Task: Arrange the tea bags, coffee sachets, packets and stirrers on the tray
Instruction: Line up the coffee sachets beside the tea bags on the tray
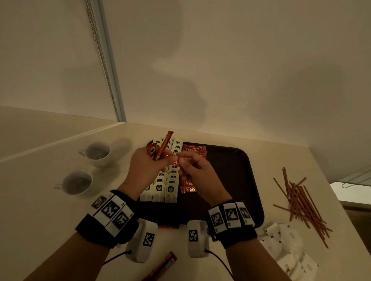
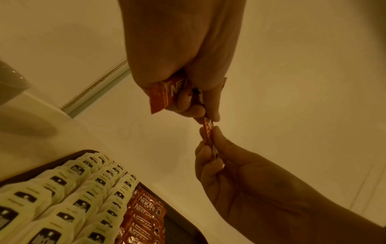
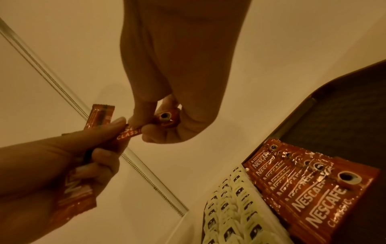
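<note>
My left hand (image 1: 152, 163) grips a small bunch of red coffee sachets (image 1: 163, 146) above the dark tray (image 1: 242, 176); one stick pokes up out of the bunch. My right hand (image 1: 182, 161) pinches the end of one sachet (image 3: 129, 132) of that bunch between thumb and fingers. In the left wrist view the pinched sachet (image 2: 207, 132) runs from the left hand (image 2: 200, 109) to the right hand (image 2: 208, 138). On the tray lie rows of white tea bags (image 1: 165, 182) and, to their right, a row of coffee sachets (image 1: 189, 185).
Brown stirrers (image 1: 300, 203) lie scattered on the counter right of the tray, with white packets (image 1: 288, 249) nearer me. One more red sachet (image 1: 160, 267) lies on the counter by my wrists. Two white cups (image 1: 98, 153) (image 1: 78, 181) stand to the left.
</note>
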`<state>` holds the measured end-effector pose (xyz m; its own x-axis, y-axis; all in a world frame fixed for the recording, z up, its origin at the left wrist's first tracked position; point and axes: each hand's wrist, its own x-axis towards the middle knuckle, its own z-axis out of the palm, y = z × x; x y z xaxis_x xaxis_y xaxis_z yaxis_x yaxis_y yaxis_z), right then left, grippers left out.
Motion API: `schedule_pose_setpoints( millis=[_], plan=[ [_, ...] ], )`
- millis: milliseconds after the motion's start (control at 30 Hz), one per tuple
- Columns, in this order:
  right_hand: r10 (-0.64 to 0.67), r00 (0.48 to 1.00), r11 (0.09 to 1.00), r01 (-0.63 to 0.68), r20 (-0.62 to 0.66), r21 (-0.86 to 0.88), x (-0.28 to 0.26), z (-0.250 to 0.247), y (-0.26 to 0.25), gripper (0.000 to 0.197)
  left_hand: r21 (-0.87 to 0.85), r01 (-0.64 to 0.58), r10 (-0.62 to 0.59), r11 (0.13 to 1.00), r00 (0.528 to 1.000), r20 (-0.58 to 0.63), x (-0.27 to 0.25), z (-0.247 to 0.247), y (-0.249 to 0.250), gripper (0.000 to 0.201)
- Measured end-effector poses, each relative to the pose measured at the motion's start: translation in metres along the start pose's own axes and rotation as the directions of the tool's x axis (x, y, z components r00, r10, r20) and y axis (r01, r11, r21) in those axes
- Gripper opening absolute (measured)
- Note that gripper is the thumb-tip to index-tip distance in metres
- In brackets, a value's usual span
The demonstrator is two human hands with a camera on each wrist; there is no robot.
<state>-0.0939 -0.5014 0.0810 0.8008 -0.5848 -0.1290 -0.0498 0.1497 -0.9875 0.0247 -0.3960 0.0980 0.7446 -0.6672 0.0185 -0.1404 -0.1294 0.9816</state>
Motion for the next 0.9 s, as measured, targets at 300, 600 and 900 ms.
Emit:
schedule_pose_setpoints(
  millis=[300,600,900],
  plan=[
    [-0.039,0.999,0.998,0.040,-0.012,0.039,0.000,0.000,0.002,0.021,0.078,0.010,-0.003,0.997,0.996,-0.086,-0.002,-0.004,-0.002,0.018],
    [-0.063,0.998,0.959,0.068,0.028,-0.276,0.000,-0.024,-0.006,0.016,-0.065,0.126,-0.130,0.990,0.989,-0.072,-0.002,-0.004,-0.014,0.012],
    [0.106,0.991,0.818,-0.132,-0.080,-0.560,0.010,-0.085,0.027,0.010,-0.241,0.473,-0.459,0.847,0.881,0.116,0.013,-0.017,-0.021,0.019]
  ],
)
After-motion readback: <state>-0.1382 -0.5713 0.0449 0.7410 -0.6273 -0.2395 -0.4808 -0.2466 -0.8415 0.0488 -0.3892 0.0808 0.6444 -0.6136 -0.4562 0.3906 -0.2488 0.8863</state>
